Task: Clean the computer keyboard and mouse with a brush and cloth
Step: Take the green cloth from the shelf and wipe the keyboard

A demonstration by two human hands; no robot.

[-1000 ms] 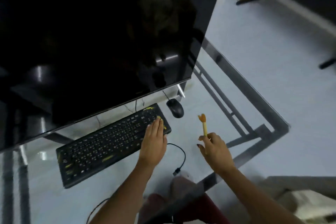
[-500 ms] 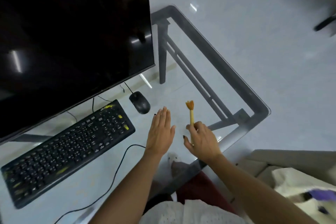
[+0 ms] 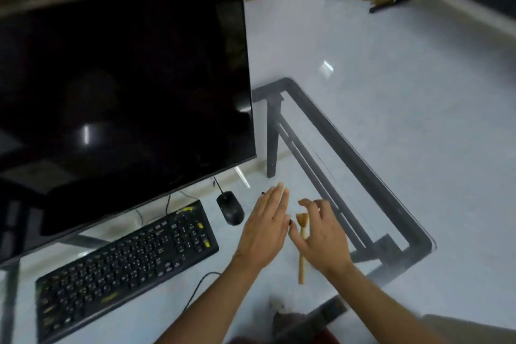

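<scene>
A black keyboard (image 3: 125, 265) with yellow marks lies on the glass table in front of the monitor. A black wired mouse (image 3: 230, 208) sits just right of it. A small wooden brush (image 3: 301, 265) with tan bristles lies on the glass, bristles pointing away from me. My right hand (image 3: 324, 237) hovers over its upper part with fingers spread, not gripping it. My left hand (image 3: 265, 232) is flat and open, between the mouse and the brush. No cloth is in view.
A large dark monitor (image 3: 120, 78) stands behind the keyboard. The glass table has a dark metal frame (image 3: 363, 165) whose right edge is close to my right hand. A loose black cable (image 3: 201, 285) loops near the front edge. Pale floor shows beyond.
My left hand came off the keyboard and moved right. My right hand held the brush upright before; now the brush lies on the glass and the fingers have spread apart.
</scene>
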